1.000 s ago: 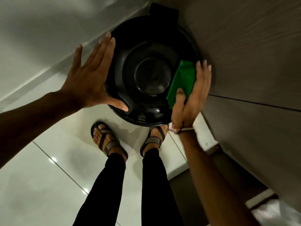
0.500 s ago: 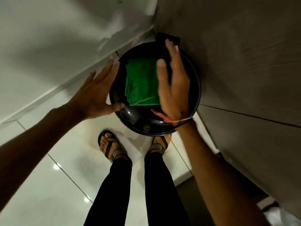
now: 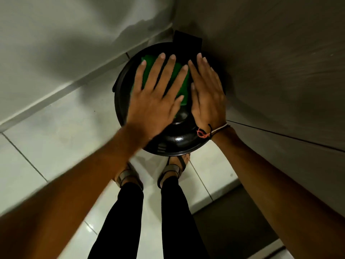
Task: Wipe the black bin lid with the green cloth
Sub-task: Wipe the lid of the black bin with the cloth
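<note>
The round black bin lid (image 3: 179,144) is straight below me, in the corner. On its far half lies the green cloth (image 3: 183,91), mostly covered. My left hand (image 3: 155,98) rests flat on the cloth with fingers spread, pressing it onto the lid. My right hand (image 3: 207,94), a string band at its wrist, lies flat on the lid just right of the cloth, its thumb along the cloth's edge. The lid's centre and most of the cloth are hidden by both hands.
The bin's black hinge block (image 3: 187,41) sticks out at the back. A white wall (image 3: 65,43) runs on the left and a wood-grain cabinet panel (image 3: 280,71) stands close on the right. My sandalled feet (image 3: 173,169) stand on glossy white tiles right in front of the bin.
My left hand has come off the lid's left rim and now lies on the cloth. My right hand has slid off the cloth to its right side. The cloth moved from the lid's right edge to its top.
</note>
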### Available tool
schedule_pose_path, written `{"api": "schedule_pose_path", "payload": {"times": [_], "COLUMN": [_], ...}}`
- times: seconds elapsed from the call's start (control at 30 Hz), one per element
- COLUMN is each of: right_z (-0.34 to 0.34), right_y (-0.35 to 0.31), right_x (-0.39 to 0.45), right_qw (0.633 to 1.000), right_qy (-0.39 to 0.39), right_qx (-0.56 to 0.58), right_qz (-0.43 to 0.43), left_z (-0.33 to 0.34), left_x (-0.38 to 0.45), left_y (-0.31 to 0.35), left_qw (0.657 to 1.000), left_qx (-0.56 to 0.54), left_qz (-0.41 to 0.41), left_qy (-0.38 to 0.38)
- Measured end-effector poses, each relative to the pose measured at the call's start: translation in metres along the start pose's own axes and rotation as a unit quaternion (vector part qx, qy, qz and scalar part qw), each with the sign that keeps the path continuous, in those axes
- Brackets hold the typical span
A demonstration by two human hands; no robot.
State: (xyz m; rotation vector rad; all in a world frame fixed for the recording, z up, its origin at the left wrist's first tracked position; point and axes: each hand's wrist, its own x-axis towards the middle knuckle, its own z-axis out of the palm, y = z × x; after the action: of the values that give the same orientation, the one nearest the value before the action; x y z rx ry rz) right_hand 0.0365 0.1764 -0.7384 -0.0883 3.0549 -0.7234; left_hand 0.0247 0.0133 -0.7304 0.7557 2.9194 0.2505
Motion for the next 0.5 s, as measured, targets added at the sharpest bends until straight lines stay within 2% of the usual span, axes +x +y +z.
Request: {"api": "schedule_pose_path", "payload": {"times": [0.1, 0.13, 0.17, 0.23, 0.3, 0.4, 0.5], "right_z": [-0.002, -0.002, -0.002, -0.003, -0.001, 0.002, 0.003], "right_y": [0.002, 0.002, 0.003, 0.004, 0.004, 0.002, 0.003], "right_x": [0.0, 0.0, -0.001, -0.001, 0.0, 0.001, 0.0], "right_qw": [1.0, 1.0, 1.0, 1.0, 1.0, 1.0, 1.0], "right_qy": [-0.002, -0.003, -0.001, 0.006, 0.008, 0.015, 0.017], "right_qx": [0.008, 0.009, 0.007, 0.005, 0.002, 0.0, 0.003], "right_qz": [-0.012, -0.014, -0.013, -0.006, -0.002, 0.004, 0.011], "left_z": [-0.002, -0.003, -0.003, -0.002, 0.003, 0.011, 0.018], "left_x": [0.023, 0.035, 0.043, 0.047, 0.031, -0.005, -0.04], "left_y": [-0.055, -0.072, -0.082, -0.085, -0.075, -0.055, -0.025], "left_qw": [0.986, 0.983, 0.985, 0.992, 0.979, 0.924, 0.86], "left_qx": [0.013, -0.001, -0.034, -0.118, -0.182, -0.263, -0.314], "left_qz": [0.165, 0.184, 0.166, 0.042, -0.088, -0.268, -0.372], "left_qy": [0.001, -0.008, -0.021, -0.026, 0.01, 0.076, 0.153]}}
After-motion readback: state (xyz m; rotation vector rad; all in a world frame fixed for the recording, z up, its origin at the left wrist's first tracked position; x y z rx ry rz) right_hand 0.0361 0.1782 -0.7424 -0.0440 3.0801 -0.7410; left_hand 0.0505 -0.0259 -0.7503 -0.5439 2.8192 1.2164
